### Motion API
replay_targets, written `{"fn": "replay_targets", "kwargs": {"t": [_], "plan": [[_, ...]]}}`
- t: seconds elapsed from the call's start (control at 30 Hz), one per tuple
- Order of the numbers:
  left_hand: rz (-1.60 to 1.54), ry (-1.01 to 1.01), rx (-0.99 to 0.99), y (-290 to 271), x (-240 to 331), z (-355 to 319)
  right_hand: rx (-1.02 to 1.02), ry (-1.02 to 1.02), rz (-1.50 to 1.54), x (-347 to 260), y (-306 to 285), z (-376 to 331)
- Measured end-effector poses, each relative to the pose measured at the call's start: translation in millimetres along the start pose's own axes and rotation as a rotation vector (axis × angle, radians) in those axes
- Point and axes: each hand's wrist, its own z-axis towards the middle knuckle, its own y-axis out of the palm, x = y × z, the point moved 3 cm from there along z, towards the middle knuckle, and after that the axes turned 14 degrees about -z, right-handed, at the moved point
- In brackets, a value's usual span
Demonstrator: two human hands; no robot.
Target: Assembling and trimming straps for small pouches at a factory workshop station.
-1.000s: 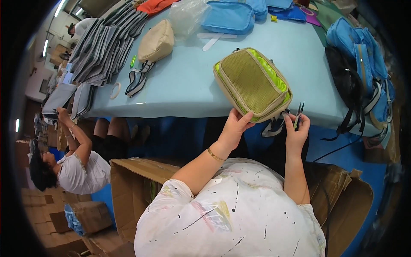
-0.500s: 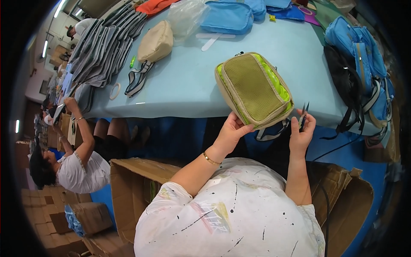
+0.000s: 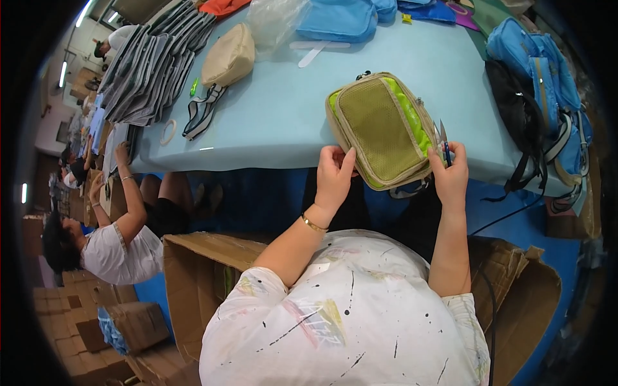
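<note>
Bag, mesh-fronted: left hand at its near left side, grip unclear; right hand clamped on scissors.

Boxy olive mesh-front pouch, frame centre, had beige trim, lime-green stripe. White cloth shirt, lower middle, bore black streaks, pastel patches.
</note>
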Motion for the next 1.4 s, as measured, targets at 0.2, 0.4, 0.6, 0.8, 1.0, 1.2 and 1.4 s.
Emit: {"fn": "replay_targets", "kwargs": {"t": [0.2, 0.4, 0.6, 0.8, 1.0, 1.2, 1.4], "plan": [[0.235, -0.014, -0.062, -2, -2, 6, -0.131, 0.049, 0.121, 1, -1, 8], [-0.337, -0.173, -0.081, 6, -4, 0, -0.114, 0.070, 0.216, 17, 6, 13], [-0.532, -0.191, -0.160, 14, 7, -9, -0.152, 0.124, 0.282, 25, 6, 15], [-0.616, -0.247, -0.146, 25, 24, -14, -0.152, 0.144, 0.369, 24, 3, 13], [-0.506, -0.224, -0.209, 19, 10, -13, -0.160, 0.141, 0.348, 28, 5, 13], [-0.609, -0.246, -0.159, 28, 26, -16, -0.044, 0.147, 0.337, 26, 12, 1], [-0.553, -0.130, 0.053, 14, 20, -7, -0.030, 0.028, 0.259, 13, 21, -49]]}}
